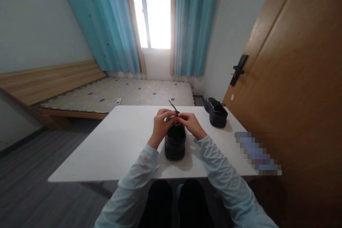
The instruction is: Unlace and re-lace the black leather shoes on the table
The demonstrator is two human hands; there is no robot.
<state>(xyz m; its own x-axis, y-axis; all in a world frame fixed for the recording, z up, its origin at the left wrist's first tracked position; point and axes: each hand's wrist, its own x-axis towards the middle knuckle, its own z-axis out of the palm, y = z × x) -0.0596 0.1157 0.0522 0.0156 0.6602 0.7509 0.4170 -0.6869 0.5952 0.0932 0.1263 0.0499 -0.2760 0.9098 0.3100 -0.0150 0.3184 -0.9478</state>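
Observation:
A black shoe [175,144] stands upright on the white table, its heel toward me. Over its laced front, my left hand [161,124] and my right hand [191,123] meet with fingertips pinched together. Between them is a dark shoelace [173,105], one end sticking up and to the left above the fingers. Both hands are closed on the lace; the exact grip of each is partly hidden by the fingers. The shoe's toe is mostly covered by my hands. A second black shoe [217,114] rests at the table's far right, with its laces showing.
The white table [107,153] spans the space before me. A blurred-out bluish item [256,153] lies at its right edge, near a wooden door [299,96]. Beyond stands a bed [133,92] with a small white device [118,101] on it, below a curtained window.

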